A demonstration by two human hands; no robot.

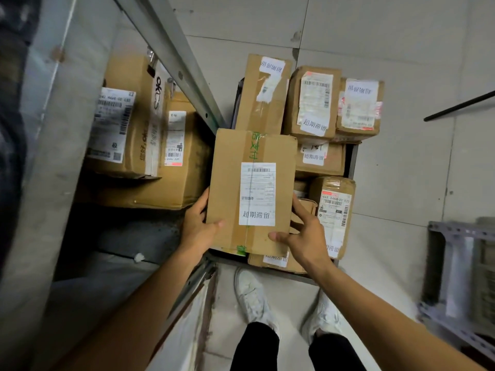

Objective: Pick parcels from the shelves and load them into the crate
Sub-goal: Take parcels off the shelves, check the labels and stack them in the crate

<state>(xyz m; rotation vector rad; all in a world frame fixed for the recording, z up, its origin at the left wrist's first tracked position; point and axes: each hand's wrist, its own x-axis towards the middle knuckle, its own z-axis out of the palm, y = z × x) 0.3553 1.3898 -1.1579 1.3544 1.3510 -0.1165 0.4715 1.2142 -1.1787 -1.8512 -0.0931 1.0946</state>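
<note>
A brown cardboard parcel [251, 188] with a white shipping label and green-printed tape sits between my hands, above the crate [353, 159]. My left hand [197, 226] grips its near left edge, thumb on top. My right hand [305, 236] grips its near right corner, thumb on top and fingers down the side. The dark crate stands on the floor and holds several labelled cardboard parcels, among them a tall one [263, 95] at the back and a taped one [334, 212] at the right. Most of the crate is hidden by its load.
A metal shelf rack [171, 54] runs along the left, with two large cardboard boxes [126, 119] on a low shelf. My white shoes [251, 295] stand on the tiled floor just before the crate. Another grey rack [455, 271] stands at the lower right.
</note>
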